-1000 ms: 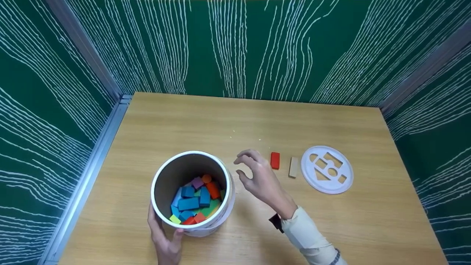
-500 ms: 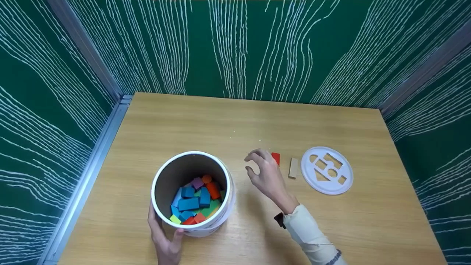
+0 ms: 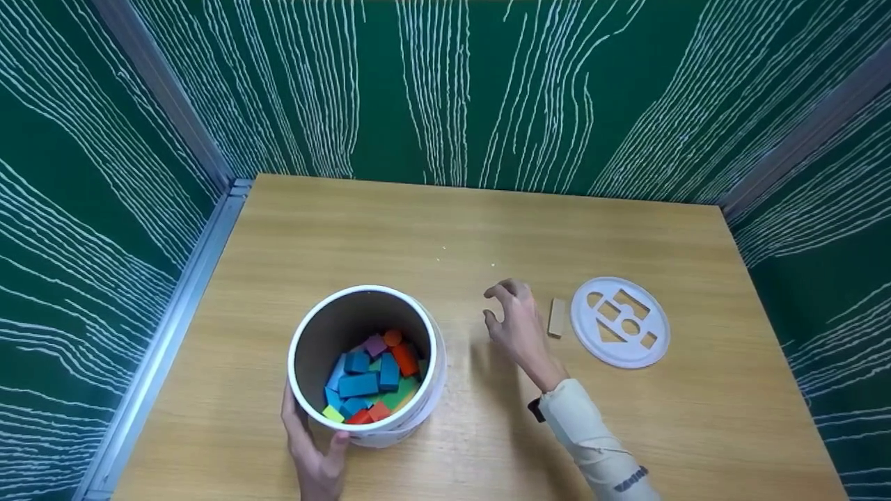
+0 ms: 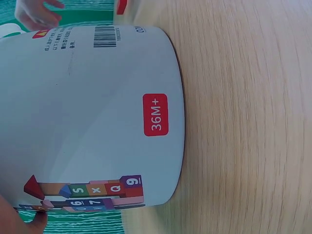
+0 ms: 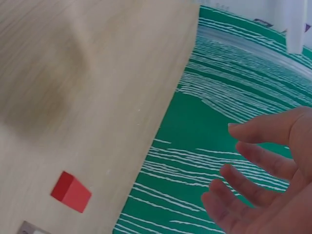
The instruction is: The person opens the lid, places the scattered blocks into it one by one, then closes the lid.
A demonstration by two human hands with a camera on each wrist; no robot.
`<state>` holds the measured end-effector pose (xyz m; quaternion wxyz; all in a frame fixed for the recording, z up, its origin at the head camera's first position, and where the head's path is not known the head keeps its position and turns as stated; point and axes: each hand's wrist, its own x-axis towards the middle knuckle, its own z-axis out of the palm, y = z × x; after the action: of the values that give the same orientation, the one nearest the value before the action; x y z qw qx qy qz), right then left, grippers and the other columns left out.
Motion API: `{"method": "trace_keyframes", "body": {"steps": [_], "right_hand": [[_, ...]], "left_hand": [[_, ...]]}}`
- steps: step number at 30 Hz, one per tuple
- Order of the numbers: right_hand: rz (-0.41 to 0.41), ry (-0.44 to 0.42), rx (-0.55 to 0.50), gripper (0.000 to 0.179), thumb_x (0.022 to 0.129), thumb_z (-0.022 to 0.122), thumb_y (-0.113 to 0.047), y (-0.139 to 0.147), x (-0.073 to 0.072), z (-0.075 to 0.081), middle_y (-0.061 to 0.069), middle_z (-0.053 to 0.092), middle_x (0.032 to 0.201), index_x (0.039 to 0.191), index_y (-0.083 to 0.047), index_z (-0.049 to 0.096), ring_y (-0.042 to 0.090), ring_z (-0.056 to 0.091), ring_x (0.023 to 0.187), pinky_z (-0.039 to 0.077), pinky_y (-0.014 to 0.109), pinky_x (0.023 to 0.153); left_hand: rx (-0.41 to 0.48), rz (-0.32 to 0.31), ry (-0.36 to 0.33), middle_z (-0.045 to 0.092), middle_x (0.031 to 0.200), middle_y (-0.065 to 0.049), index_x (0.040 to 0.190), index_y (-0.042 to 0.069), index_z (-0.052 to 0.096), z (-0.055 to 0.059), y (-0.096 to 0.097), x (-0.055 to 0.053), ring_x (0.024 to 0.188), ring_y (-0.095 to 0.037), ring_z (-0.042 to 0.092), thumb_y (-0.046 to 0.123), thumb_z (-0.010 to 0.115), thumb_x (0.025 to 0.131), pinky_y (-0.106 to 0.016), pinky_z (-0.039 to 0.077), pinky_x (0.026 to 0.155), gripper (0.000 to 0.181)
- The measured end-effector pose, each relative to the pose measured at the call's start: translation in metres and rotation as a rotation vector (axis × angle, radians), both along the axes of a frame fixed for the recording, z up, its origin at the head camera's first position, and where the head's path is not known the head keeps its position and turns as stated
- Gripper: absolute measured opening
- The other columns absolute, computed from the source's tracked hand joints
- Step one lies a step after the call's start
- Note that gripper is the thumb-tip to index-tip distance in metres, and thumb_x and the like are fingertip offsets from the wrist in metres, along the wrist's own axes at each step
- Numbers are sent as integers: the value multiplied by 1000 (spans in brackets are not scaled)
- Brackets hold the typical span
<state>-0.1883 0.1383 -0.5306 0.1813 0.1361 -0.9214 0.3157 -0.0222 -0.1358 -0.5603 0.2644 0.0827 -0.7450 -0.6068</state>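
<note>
A white cylindrical bucket of coloured toy blocks stands at the front left. My left hand holds its near left side, thumb at the front and fingers round the wall. The left wrist view shows its printed side and part of the hand. To the right of the bucket, my right hand is above the table with relaxed, parted fingers and nothing in them. Below it a red block lies on the table, hidden by the hand in the head view.
Right of my right hand lies a plain wooden block. Beside that is a round white lid with shaped holes. Green walls with white lines enclose the table at the back and sides. A few tiny specks dot the tabletop.
My right hand has moved from beside the bucket's rim to the right, over the red block, which it now covers in the head view. The left hand and bucket stay put.
</note>
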Motion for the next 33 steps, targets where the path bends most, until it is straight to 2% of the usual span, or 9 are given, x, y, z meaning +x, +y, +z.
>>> {"method": "trace_keyframes", "body": {"steps": [7,16,24,28,33], "right_hand": [[-48,-38,36,25,71,73,-1,5,-8,-14,15,58,103,95,-4,68,32,55,91,49,43,69],[-95,-132,86,29,73,72,-5,14,-16,-32,16,55,107,102,-4,67,33,53,93,49,44,66],[-139,-169,75,30,77,72,-7,21,-22,-48,19,53,108,106,-1,66,35,54,89,49,48,68],[-143,-187,76,29,81,69,-11,25,-26,-56,21,51,110,108,1,64,38,54,92,49,51,71],[-151,-231,84,31,81,66,-9,32,-31,-66,24,49,113,110,3,63,42,51,99,50,54,74]], "left_hand": [[7,15,-19,24,153,-5,150,16,18,2,0,1,135,-14,26,13,66,80,-20,23,110,85],[-3,11,3,24,152,-7,150,14,18,2,0,2,133,-19,27,8,65,79,-21,24,110,85],[-4,17,-20,24,152,-8,150,14,18,4,1,2,133,-14,26,7,66,79,-17,23,109,86],[0,17,-13,24,152,-8,150,14,18,4,2,2,133,-13,26,8,66,80,-17,22,109,85],[-12,5,-1,24,153,-8,150,14,18,3,1,0,134,-14,26,11,67,80,-18,23,109,85]]}}
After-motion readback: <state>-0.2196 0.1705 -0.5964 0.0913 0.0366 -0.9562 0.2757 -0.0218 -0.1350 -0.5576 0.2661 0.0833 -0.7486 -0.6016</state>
